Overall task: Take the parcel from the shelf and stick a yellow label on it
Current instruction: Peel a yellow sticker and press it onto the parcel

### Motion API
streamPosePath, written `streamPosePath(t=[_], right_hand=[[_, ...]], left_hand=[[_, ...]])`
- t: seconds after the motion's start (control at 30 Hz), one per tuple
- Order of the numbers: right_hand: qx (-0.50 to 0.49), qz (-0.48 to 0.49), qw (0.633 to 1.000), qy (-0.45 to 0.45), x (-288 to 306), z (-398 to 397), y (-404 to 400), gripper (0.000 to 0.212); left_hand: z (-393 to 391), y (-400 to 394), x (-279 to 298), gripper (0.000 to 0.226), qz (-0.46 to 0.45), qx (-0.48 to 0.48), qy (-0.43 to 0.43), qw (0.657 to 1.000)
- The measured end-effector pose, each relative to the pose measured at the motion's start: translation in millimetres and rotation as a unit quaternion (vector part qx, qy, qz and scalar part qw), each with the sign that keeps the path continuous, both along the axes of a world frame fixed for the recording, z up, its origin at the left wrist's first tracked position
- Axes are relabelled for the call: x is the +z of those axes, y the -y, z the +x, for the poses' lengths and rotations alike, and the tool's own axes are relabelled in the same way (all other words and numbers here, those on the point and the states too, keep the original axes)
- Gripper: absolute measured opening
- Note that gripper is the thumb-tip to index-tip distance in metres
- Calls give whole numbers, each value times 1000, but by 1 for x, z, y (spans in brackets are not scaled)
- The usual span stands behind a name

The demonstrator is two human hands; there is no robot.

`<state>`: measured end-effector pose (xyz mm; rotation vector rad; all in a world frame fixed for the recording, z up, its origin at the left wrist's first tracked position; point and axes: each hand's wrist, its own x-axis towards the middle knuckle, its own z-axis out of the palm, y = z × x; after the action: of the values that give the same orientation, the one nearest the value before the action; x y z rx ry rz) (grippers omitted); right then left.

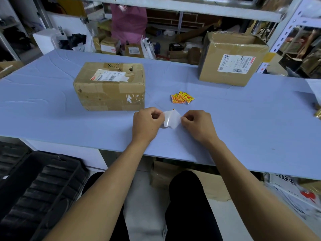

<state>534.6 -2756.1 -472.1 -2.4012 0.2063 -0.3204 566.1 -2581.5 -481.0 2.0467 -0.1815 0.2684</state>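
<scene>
A taped cardboard parcel point(111, 86) with a white shipping label lies on the blue table point(52, 119), left of centre. A small pile of yellow labels point(182, 97) sits to its right. Just in front of the pile, my left hand point(146, 125) and my right hand point(197, 125) pinch the two sides of one label point(172, 120), its white backing side facing me and a sliver of yellow showing at its top edge. Both hands hover close above the table, to the right of the parcel's near corner.
A second, larger cardboard box point(232, 58) stands at the back right beside a white shelf post point(284, 32). Behind the table lie many small parcels and a pink bag point(128, 21). A black crate point(40, 192) sits on the floor at my left.
</scene>
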Motion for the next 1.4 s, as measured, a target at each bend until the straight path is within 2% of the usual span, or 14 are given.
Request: streamPosePath(t=[0.27,0.5,0.67,0.83,0.9,1.07,1.4], right_hand=[[-56,-38,998,-14,1,-3,24,21],[-86,-17,996,17,-10,-7,17,20],[-64,-51,996,34,-12,-8,13,24],[2,-59,994,97,-12,-12,2,9],[34,-42,994,96,-12,-13,-8,4],[74,-11,992,100,-12,-9,-23,9],[74,26,992,95,-13,-7,-22,4]], left_hand=[[0,1,0,14,-1,8,9,1000],[-3,-1,2,16,-17,63,29,997],[-5,3,0,13,58,39,95,993],[-6,8,-3,13,116,-20,137,984],[-5,8,-3,12,116,-26,141,983],[-7,8,-1,12,104,-47,132,985],[-7,6,1,10,63,-73,100,990]])
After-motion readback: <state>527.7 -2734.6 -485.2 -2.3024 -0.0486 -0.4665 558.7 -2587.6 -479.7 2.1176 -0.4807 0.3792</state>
